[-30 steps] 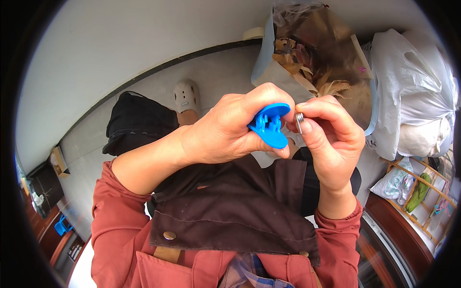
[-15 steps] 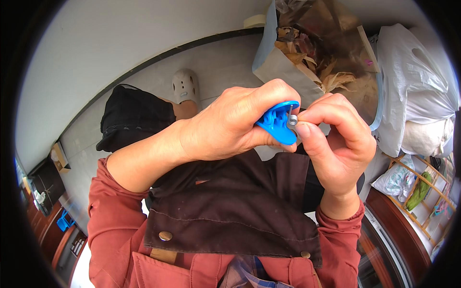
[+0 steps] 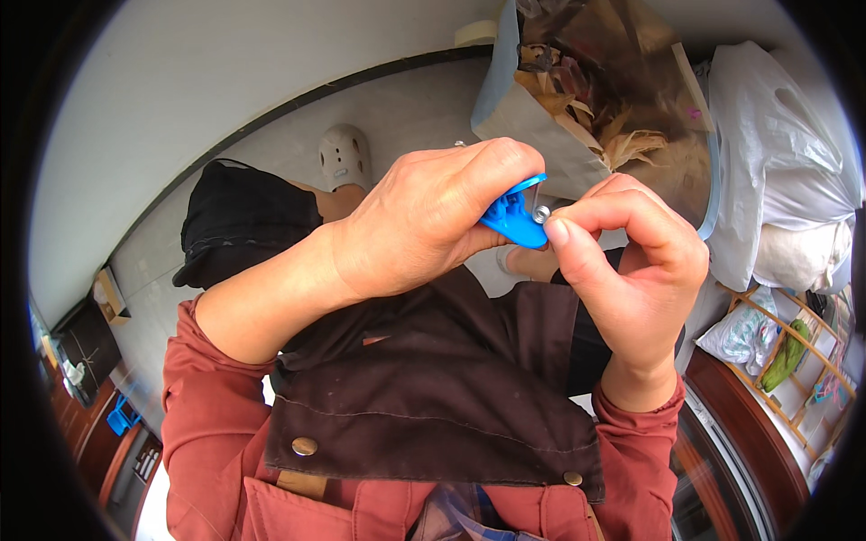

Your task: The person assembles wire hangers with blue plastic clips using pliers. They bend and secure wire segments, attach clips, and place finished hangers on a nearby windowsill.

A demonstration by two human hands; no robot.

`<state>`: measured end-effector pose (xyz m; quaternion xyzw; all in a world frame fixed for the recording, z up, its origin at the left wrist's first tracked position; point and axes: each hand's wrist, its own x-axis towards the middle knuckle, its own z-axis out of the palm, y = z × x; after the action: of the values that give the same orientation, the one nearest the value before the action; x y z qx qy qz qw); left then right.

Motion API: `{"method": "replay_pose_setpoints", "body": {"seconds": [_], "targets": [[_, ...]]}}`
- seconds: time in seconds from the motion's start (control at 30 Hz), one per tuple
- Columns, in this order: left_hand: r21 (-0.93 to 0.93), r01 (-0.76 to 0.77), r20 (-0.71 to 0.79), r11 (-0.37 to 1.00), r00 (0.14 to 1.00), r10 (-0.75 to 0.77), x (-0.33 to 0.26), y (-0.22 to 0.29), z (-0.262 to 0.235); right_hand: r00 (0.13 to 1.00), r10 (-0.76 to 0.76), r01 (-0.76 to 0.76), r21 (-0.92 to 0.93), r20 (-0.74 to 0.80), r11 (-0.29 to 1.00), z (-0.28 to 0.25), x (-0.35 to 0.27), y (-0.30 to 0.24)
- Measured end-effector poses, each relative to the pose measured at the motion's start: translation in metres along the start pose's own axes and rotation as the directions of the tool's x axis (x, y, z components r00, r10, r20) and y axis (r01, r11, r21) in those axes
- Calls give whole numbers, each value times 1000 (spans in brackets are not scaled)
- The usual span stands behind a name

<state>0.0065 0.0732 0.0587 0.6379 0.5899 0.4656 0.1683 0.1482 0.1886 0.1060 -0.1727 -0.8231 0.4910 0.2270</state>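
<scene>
A blue plastic clip (image 3: 517, 219) sits in my left hand (image 3: 419, 216), its two flaps apart and facing right. My thumb and fingers are wrapped round it and hide its left part. A small silver coil spring (image 3: 541, 214) stands at the clip's open side, with one straight leg running up to the upper flap. My right hand (image 3: 622, 257) pinches at the spring's right side with thumb and forefinger. Whether the spring is seated in the clip I cannot tell. A tiny shiny thing (image 3: 460, 143) shows just above my left knuckles, too small to name.
Beyond my hands stands a large paper bag (image 3: 541, 135) with dry husks (image 3: 631, 144) inside. White plastic bags (image 3: 767, 162) are at the right, above a rack (image 3: 794, 388) holding a green vegetable (image 3: 787, 356). A dark brown apron (image 3: 433, 388) covers my lap.
Both hands with the clip have shifted slightly up and left. The clip has tilted, so less of its inside shows. The spring is now closer to the clip's lower flap.
</scene>
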Motion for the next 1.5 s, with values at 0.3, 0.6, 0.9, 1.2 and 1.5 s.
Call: {"method": "replay_pose_setpoints", "body": {"seconds": [0.3, 0.6, 0.9, 1.2, 1.5], "targets": [[123, -20, 33, 992, 999, 16, 0, -3, 2, 937, 341, -348, 237, 71, 907, 1, 0, 5], [116, 7, 31, 993, 999, -11, -1, -5, 5, 811, 548, -583, 354, 203, 731, 4, 4, 4], [-6, 92, 93, 996, 991, -91, -3, -5, 9, 813, 517, -583, 405, 269, 705, 6, 2, 9], [26, 210, 201, 977, 957, -211, -4, -3, 10, 818, 502, -561, 199, 280, 804, 6, 3, 12], [-147, 374, 207, 916, 917, -341, -5, 2, 7, 811, 476, -585, 452, 340, 673, -3, 6, 22]]}}
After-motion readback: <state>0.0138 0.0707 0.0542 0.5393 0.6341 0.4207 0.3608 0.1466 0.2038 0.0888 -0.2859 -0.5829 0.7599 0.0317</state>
